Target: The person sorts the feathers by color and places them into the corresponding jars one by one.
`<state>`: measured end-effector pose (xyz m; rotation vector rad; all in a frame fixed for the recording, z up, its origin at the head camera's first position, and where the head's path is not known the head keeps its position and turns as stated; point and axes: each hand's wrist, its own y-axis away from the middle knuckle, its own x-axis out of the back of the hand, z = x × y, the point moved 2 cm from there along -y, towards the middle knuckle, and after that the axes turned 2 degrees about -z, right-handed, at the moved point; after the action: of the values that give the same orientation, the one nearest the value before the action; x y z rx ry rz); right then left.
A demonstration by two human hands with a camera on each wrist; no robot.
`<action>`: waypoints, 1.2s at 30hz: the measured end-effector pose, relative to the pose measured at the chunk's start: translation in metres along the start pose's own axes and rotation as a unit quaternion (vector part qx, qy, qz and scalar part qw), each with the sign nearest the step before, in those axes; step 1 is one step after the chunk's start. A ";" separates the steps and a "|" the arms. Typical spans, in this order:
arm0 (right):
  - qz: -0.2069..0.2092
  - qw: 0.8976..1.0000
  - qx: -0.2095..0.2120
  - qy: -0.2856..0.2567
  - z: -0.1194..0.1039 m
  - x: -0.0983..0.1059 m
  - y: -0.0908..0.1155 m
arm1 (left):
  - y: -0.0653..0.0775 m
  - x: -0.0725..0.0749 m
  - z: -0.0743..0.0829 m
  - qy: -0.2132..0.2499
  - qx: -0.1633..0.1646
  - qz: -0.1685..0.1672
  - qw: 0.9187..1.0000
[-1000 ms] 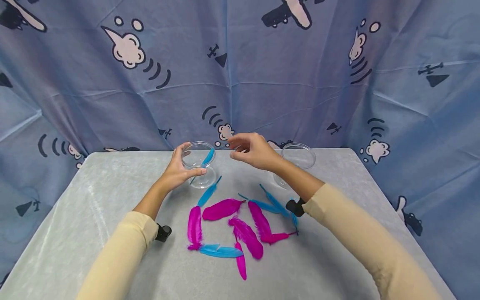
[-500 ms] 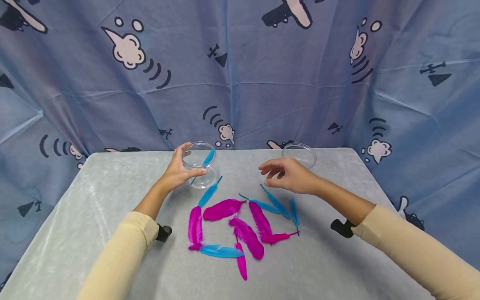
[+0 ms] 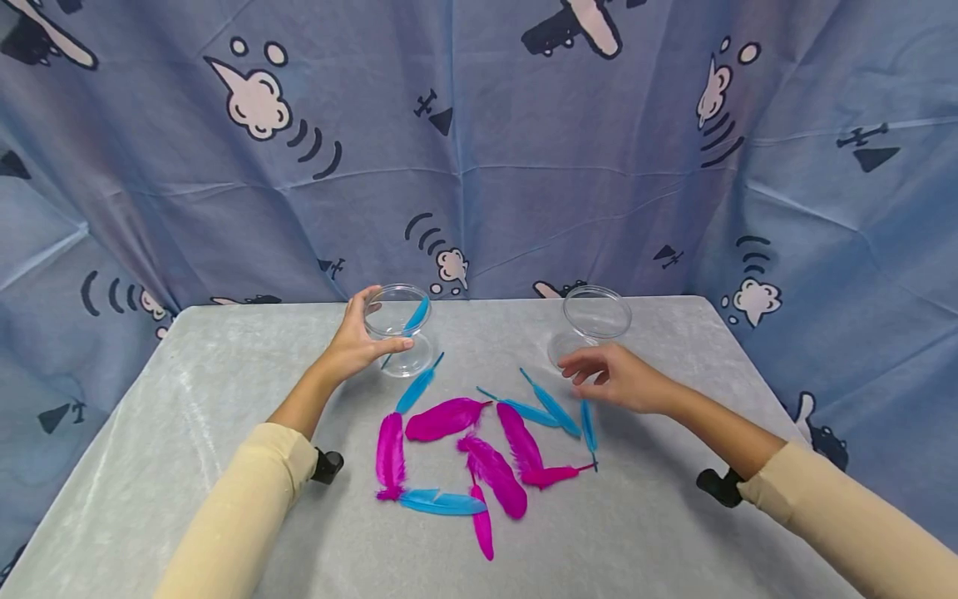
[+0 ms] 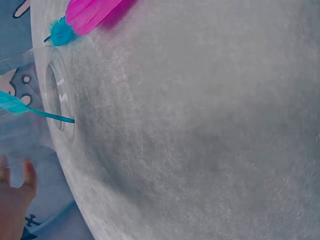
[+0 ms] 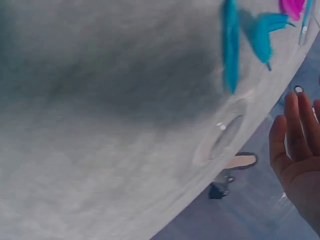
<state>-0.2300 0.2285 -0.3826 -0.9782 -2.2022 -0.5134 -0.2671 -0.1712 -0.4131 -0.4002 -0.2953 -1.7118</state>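
Observation:
At the back left of the table in the head view, my left hand (image 3: 358, 341) grips a clear plastic jar (image 3: 404, 356). One blue feather (image 3: 417, 314) stands tilted inside it; the left wrist view shows its quill (image 4: 50, 115) reaching to the jar's bottom. My right hand (image 3: 624, 378) hovers with loosely bent fingers, holding nothing, in front of a second clear jar (image 3: 596, 316). Below that hand lies a blue feather (image 3: 588, 428), partly covered by it. Two more blue feathers (image 3: 554, 402) lie to its left. The right wrist view shows the right hand's relaxed fingers (image 5: 298, 130).
Several pink feathers (image 3: 494, 474) lie across the middle of the grey table (image 3: 224, 399). Another blue feather (image 3: 441, 502) lies in front, and one (image 3: 416, 388) just before the left jar. A blue patterned curtain (image 3: 494, 150) hangs behind the back edge.
My right hand has moved from beside the left jar rightward and toward me, to above the right blue feather. The left hand and its jar have stayed in place.

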 end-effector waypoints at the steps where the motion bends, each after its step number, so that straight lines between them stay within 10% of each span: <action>1: -0.003 1.000 0.001 -0.002 0.004 0.000 0.002 | 0.000 0.000 -0.001 0.000 -0.001 0.001 1.000; 36: 0.023 0.999 -0.025 -0.038 0.058 -0.023 0.012 | -0.001 0.000 -0.001 0.007 0.000 0.005 1.000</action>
<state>-0.2335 0.2580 -0.4385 -1.0884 -2.2380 -0.5194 -0.2682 -0.1716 -0.4141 -0.3899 -0.2830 -1.7036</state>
